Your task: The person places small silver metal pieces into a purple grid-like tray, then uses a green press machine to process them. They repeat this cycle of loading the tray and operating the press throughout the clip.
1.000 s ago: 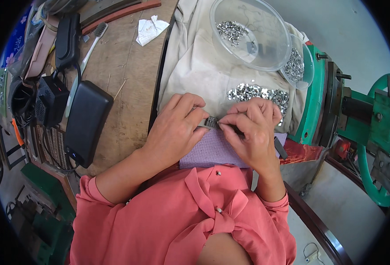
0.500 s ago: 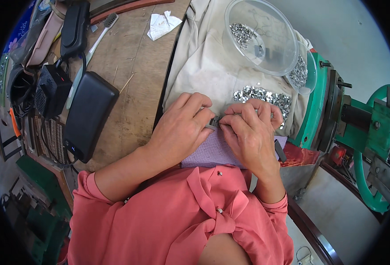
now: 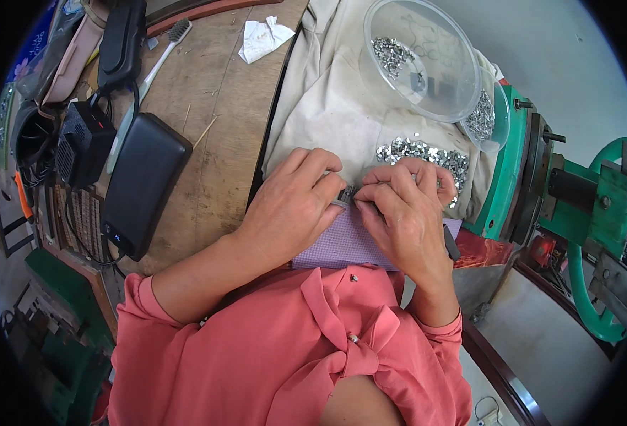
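Observation:
My left hand is closed, its thumb and fingers around a small grey metal piece of which only a bit shows. Right beside it, my right hand pinches with thumb and forefinger against the piece's right side. Whatever lies in that pinch is too small and too covered to name. Both hands are over a purple woven cloth. Just beyond the right hand's knuckles spreads a pile of small shiny metal pieces.
Behind the pile stand a big clear plastic tub and a smaller clear bowl, both with small metal parts, on a pale cloth. A green machine borders the right. Leftward on the wooden table are a black power bank and a brush.
The right hand's fingertips have shifted very slightly beside the metal piece. The left hand holds its place, and nothing else has visibly moved.

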### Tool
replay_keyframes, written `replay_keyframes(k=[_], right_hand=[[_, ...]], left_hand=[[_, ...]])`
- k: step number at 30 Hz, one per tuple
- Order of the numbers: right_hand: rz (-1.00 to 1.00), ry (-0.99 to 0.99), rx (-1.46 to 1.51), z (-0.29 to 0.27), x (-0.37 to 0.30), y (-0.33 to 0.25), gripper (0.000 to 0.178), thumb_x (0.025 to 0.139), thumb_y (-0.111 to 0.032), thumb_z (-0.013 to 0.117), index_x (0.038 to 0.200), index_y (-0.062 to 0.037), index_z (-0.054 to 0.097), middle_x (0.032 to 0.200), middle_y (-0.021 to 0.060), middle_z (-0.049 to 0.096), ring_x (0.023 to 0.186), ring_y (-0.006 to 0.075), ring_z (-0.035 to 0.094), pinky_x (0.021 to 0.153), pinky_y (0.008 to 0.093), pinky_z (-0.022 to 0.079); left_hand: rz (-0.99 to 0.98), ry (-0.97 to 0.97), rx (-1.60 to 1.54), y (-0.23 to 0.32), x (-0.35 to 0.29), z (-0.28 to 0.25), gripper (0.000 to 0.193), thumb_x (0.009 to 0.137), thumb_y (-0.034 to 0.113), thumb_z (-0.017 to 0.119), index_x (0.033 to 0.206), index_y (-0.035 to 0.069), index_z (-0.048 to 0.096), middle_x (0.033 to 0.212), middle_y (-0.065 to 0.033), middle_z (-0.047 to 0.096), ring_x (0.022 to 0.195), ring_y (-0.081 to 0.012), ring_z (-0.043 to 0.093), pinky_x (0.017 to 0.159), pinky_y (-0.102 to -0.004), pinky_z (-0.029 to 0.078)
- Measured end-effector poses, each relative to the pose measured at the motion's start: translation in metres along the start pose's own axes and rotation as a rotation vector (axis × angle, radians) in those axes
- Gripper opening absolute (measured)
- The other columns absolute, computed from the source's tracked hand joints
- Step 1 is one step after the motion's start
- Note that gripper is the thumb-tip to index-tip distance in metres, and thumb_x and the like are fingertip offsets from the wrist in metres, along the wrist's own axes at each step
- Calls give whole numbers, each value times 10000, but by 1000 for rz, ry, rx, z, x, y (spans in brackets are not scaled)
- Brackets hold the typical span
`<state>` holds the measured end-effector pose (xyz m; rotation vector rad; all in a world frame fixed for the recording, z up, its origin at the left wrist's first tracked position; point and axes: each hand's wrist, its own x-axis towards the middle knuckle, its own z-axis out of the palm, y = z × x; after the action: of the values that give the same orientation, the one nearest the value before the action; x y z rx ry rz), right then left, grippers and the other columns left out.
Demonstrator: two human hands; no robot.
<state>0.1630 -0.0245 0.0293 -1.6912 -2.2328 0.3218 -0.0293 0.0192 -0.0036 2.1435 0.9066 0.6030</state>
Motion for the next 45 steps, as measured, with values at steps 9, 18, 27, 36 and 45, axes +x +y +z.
replay_keyframes(k=[9, 18, 27, 36, 45], right_hand=[[12, 0, -31, -3, 3, -1, 160, 709, -124, 787, 842, -127, 698, 987, -44, 637, 1050, 212, 576, 988, 440, 299], [168, -34, 134, -3, 6, 15, 122, 770, -196, 804, 875, -145, 769, 959, -25, 652, 1047, 232, 549, 987, 443, 278], [228, -90, 181, 3, 11, 13, 158, 757, -251, 821, 871, -145, 795, 965, -4, 645, 1062, 236, 531, 990, 461, 269], [228, -84, 212, 5, 12, 15, 119, 744, -205, 813, 841, -140, 790, 970, -17, 653, 1051, 244, 514, 980, 442, 275], [238, -82, 254, 3, 11, 19, 104, 774, -194, 797, 848, -123, 785, 975, -11, 668, 1043, 237, 518, 991, 430, 275]], left_hand=[[-15, -5, -22, 0, 0, 0, 314, 733, 78, 794, 1001, 12, 645, 1153, -145, 580, 1060, -350, 555, 893, -428, 477], [-18, -17, -24, 0, -1, -2, 304, 748, 93, 790, 1003, 10, 646, 1158, -151, 575, 1061, -351, 552, 895, -425, 475], [-27, -29, -21, -1, 0, -1, 311, 749, 96, 793, 1013, 15, 649, 1157, -151, 574, 1052, -348, 552, 882, -425, 473], [-25, -18, -6, -1, 0, 0, 316, 752, 104, 794, 1015, 13, 645, 1153, -146, 572, 1048, -347, 551, 881, -427, 470], [-34, -36, -14, 0, 1, -1, 316, 755, 100, 789, 1021, 14, 641, 1146, -144, 569, 1051, -347, 547, 883, -428, 465]])
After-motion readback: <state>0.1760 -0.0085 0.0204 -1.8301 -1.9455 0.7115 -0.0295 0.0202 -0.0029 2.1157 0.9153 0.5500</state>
